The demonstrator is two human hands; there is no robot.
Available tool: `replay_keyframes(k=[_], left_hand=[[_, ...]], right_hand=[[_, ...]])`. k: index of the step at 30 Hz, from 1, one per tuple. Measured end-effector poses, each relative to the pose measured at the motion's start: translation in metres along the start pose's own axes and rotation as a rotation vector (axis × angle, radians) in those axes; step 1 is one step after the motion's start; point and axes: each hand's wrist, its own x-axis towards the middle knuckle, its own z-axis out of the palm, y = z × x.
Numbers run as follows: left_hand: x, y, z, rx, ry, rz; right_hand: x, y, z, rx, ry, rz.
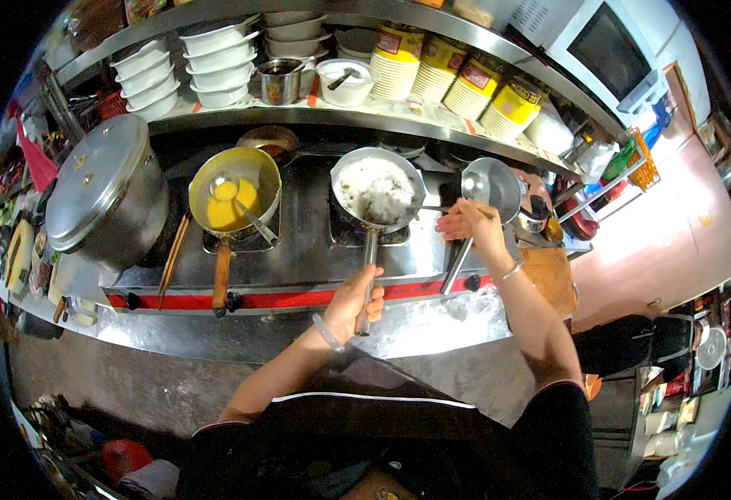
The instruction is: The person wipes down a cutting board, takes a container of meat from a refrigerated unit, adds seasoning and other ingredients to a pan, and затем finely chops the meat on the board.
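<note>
My left hand (353,303) is wrapped around the metal handle (370,247) of a saucepan (338,197). White, frothy or steaming contents with darker bits (375,184) fill the pan, which sits over a stove burner. The thin metal handle of a utensil (429,207) runs from my right hand (475,231) into this pan; its far end is hidden in the contents. Just beyond my right hand stands another grey metal pan (508,187), its handle (456,267) pointing back toward me. On the left burner, a pan with a wooden handle (222,275) holds yellow liquid (247,195) and a metal ladle (256,222).
A large lidded metal pot (100,181) stands at the left, with long chopsticks (173,259) beside it. Above the stove, a shelf (315,114) carries stacked white bowls (220,62) and yellow-banded paper bowls (397,59). A wooden board (543,278) lies right of the stove.
</note>
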Motion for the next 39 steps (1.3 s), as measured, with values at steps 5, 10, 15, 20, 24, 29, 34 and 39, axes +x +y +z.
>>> replay_keyframes(k=[5, 10, 15, 20, 24, 29, 34, 39], left_hand=[[-0.001, 0.001, 0.001, -0.043, -0.001, -0.029], [-0.002, 0.004, 0.001, -0.025, -0.012, -0.053], [-0.003, 0.007, 0.005, 0.000, -0.008, -0.078], [0.000, 0.004, -0.003, -0.041, -0.022, -0.054], [-0.001, 0.003, -0.002, -0.057, -0.028, -0.037], [-0.001, 0.001, 0.001, -0.015, -0.020, -0.006], [-0.002, 0.005, 0.003, -0.005, -0.031, -0.032], [-0.003, 0.007, 0.003, 0.048, 0.000, -0.049]], right_hand=[[0.010, 0.054, 0.018, 0.356, 0.288, -0.092], [0.044, 0.079, 0.031, 0.593, 0.270, 0.016], [0.051, 0.053, 0.026, 0.444, -0.019, 0.155], [0.024, 0.007, 0.016, -0.007, -0.185, 0.256], [0.024, -0.010, -0.003, -0.128, -0.123, 0.116], [0.035, 0.023, -0.006, 0.165, 0.108, -0.032], [0.059, 0.062, 0.013, 0.393, 0.085, 0.031], [0.045, 0.042, 0.020, 0.290, -0.108, 0.227]])
